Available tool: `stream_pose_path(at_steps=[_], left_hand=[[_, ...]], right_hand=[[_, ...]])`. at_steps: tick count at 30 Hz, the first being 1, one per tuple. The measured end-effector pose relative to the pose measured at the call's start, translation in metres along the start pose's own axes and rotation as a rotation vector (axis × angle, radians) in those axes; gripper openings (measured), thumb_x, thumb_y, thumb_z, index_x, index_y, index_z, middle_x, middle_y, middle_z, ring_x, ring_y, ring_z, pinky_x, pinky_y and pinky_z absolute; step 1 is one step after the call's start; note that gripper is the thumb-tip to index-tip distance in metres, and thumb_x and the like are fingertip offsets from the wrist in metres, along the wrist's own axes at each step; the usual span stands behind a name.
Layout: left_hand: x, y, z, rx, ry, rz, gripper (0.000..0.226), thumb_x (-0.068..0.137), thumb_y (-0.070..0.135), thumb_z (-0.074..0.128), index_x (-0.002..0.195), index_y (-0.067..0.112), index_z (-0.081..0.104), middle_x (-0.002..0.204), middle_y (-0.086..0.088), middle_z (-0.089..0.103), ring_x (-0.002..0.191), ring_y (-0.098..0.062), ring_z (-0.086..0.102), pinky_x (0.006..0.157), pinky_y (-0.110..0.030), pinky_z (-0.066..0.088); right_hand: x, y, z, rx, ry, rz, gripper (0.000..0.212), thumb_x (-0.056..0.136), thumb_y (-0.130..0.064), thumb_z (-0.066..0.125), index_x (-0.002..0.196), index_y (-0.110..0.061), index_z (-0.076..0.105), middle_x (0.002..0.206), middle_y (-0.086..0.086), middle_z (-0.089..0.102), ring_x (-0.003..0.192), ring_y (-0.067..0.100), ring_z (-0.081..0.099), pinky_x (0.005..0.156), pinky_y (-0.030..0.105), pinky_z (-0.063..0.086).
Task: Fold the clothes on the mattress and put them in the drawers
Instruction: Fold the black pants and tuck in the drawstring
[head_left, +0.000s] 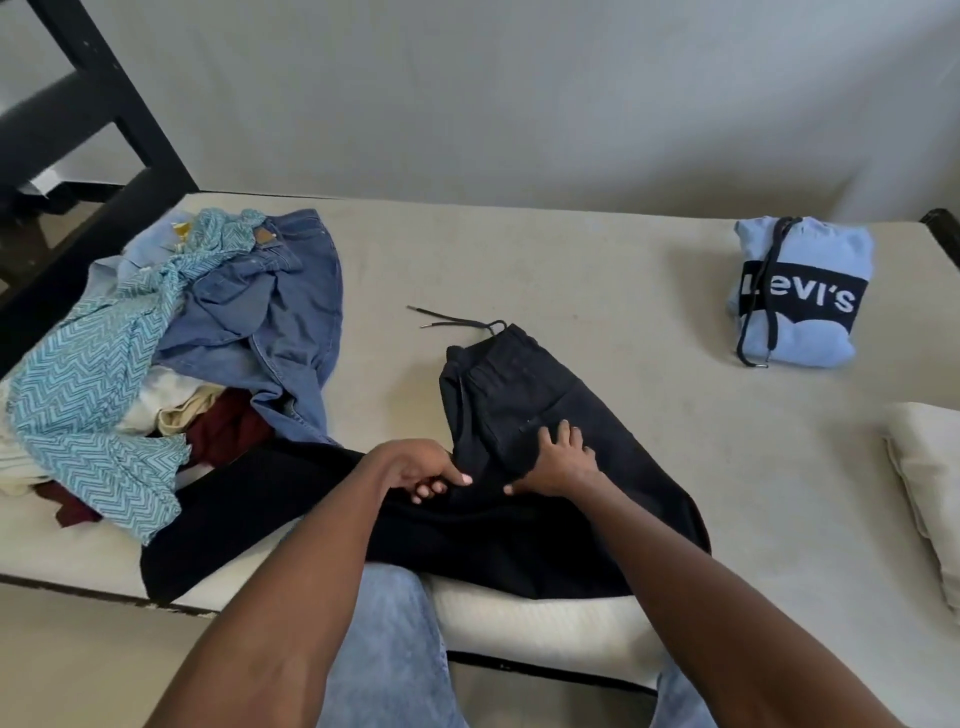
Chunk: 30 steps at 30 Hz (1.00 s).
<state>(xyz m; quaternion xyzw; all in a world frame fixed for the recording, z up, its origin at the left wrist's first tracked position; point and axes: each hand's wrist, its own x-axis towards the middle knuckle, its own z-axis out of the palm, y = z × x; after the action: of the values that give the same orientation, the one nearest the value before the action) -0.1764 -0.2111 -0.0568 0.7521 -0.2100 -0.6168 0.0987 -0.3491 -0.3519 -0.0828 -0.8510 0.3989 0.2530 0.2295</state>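
**Around the bed: wall, frame and floor**

A plain pale grey wall (519, 93) rises behind the bed. At the upper left stands a black frame (111, 98) with a slanted post and crossbars, its lower part running along the bed's left edge. A cream pillow (930, 467) lies at the right edge. Beige floor (78, 670) shows at lower left.

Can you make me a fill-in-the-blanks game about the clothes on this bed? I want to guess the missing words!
1. Both hands, the left hand and the right hand, are pressing on a pair of pants coloured ____.
2. The folded light blue hoodie has the word ____ on it.
3. The messy clothes pile lies on the ____ side of the mattress.
4. In the pile, the zigzag cloth lies on top, beside the blue ____.

Missing words: black; Levi's; left; jeans
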Motion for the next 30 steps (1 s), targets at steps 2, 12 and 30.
stream_pose_path(at_steps=[2, 12, 30], left_hand=[[-0.01, -0.004, -0.01, -0.185, -0.026, 0.064, 0.026, 0.088, 0.035, 0.072, 0.093, 0.012, 0.062, 0.063, -0.001, 0.051, 0.05, -0.014, 0.044, 0.048, -0.025, 0.037], [-0.012, -0.089, -0.064, 0.432, 1.072, -0.269, 0.07, 0.09, 0.034, 0.061, 0.141, -0.006, 0.034, 0.137, -0.018, 0.053, 0.122, -0.032, 0.056, 0.098, -0.042, 0.044], [-0.057, -0.132, -0.168, -1.238, 1.468, 0.135, 0.018, 0.099, 0.011, 0.046, 0.114, 0.002, 0.052, 0.091, -0.009, 0.072, 0.08, -0.014, 0.069, 0.063, -0.023, 0.051]], right_hand=[[0.001, 0.002, 0.001, -0.02, 0.049, -0.003, 0.102, 0.079, -0.059, 0.07, 0.154, -0.016, 0.018, 0.161, 0.018, 0.006, 0.148, 0.039, 0.008, 0.115, 0.056, 0.021], [0.0, -0.07, -0.007, -0.024, 0.237, -0.019, 0.081, 0.088, -0.037, 0.06, 0.152, -0.011, 0.018, 0.159, 0.018, 0.009, 0.143, 0.041, 0.019, 0.113, 0.054, 0.023], [0.008, -0.075, 0.017, -0.043, 0.128, 0.027, 0.064, 0.094, -0.032, 0.051, 0.149, -0.007, 0.029, 0.154, 0.015, 0.026, 0.139, 0.037, 0.031, 0.112, 0.049, 0.027]])
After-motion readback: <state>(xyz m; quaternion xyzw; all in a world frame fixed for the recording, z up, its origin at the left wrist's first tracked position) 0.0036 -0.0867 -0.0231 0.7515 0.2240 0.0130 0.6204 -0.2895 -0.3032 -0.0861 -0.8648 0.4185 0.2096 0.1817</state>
